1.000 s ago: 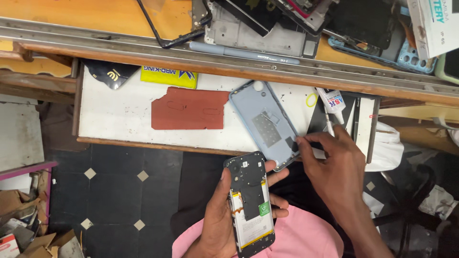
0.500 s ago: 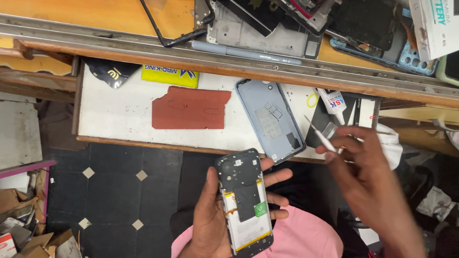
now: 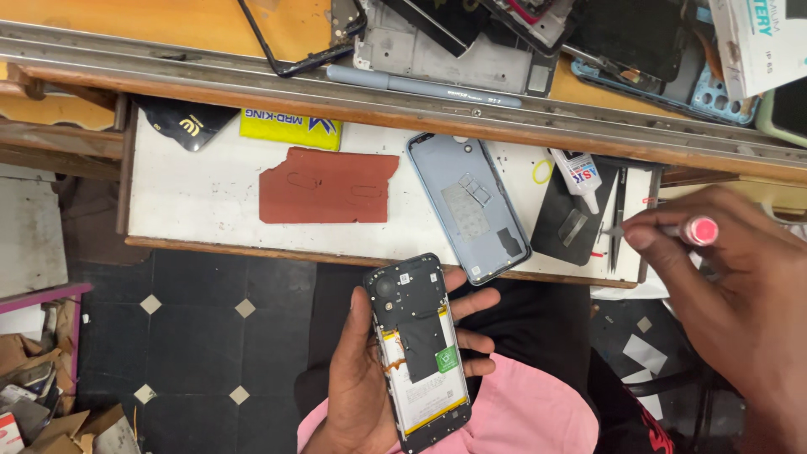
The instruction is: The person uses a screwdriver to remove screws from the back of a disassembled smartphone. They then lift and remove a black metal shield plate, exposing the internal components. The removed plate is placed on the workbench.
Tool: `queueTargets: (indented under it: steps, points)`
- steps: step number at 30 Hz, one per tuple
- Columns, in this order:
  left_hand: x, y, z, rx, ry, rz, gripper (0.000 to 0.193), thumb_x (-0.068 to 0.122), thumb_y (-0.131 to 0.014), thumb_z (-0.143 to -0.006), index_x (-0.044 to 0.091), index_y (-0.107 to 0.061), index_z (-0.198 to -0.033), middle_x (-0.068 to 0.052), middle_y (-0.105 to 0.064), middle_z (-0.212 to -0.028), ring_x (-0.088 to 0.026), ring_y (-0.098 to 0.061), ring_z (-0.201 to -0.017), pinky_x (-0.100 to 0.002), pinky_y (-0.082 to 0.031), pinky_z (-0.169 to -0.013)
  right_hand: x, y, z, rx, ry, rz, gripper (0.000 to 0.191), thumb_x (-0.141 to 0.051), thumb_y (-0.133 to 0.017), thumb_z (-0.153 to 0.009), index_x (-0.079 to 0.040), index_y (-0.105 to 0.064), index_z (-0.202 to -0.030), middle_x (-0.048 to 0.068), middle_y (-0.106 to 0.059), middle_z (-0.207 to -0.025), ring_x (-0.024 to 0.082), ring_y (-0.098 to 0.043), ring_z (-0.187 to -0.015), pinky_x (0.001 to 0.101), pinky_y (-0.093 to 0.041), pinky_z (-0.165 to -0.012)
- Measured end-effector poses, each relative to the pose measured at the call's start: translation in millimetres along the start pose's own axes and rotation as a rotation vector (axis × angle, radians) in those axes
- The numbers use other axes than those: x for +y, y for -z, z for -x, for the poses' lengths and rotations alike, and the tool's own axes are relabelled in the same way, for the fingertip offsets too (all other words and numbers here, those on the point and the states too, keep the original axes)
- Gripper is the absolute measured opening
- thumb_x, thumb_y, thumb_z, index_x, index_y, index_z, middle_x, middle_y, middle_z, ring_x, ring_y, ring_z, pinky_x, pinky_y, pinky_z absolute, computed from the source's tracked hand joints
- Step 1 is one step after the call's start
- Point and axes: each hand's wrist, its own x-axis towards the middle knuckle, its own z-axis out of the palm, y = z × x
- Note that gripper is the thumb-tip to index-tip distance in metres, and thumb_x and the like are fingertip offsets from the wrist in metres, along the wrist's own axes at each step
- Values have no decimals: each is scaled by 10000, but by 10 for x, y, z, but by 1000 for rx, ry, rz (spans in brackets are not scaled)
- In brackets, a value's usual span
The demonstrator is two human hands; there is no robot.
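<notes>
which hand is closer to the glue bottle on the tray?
Right. The right hand holds a pink-capped tool just right of the glue bottle; the left hand grips the opened phone lower left.

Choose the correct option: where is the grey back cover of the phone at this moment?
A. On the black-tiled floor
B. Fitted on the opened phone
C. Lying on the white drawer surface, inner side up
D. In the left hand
C. The grey back cover lies on the white drawer surface, inner side up, while the left hand holds the opened phone with its battery exposed.
</notes>
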Motion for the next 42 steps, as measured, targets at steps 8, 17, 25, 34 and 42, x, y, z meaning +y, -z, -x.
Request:
queueTargets:
  steps: [8, 17, 25, 34, 42]
  points:
    - [-16, 16, 12, 14, 20, 0, 904, 683, -239, -1030, -40, -378, -1554, -371, -488, -1483, -353, -683, -1113, -503, -571, -991, 134, -418, 166, 369, 228, -426, 437, 90, -609, -1144, 95, -342, -1491, 222, -724, -1116, 213, -766, -1002, 216, -594, -735]
    - [-3, -13, -11, 1, 40, 14, 926, 694, -229, -1032, -44, -365, -1575, -360, -476, -1509, -343, -676, -1132, -504, -558, -1012, 383, -1023, 187, 478, 347, -182, 557, 188, -666, -1161, -46, -337, -1545, 219, -739, -1128, 230, -773, -982, 252, -583, -728]
    - [-13, -10, -5, -10, 51, 19, 935, 706, -227, -1027, -31, -351, -1589, -355, -462, -1524, -345, -670, -1151, -510, -550, -1028, 450, -1196, 225, 509, 400, -244, 729, 147, -714, -1126, -58, -206, -1607, 233, -685, -1185, 246, -756, -1051, 269, -612, -850]
    - [-23, -13, 0, -17, 49, 37, 933, 707, -218, -1026, -30, -353, -1581, -350, -467, -1513, -352, -671, -1149, -512, -548, -1025, 319, -1166, 143, 473, 359, -279, 836, 217, -681, -1103, -79, -88, -1613, 285, -589, -1242, 301, -738, -1025, 319, -646, -908]
    - [-59, -66, 11, -3, 17, 44, 951, 718, -247, -1007, -36, -346, -1577, -335, -465, -1528, -379, -626, -1225, -524, -533, -1037, -387, -669, 550, 482, -88, -819, 841, 177, -638, -1006, -119, -99, -1581, 255, -659, -1091, 271, -754, -876, 389, -652, -830]
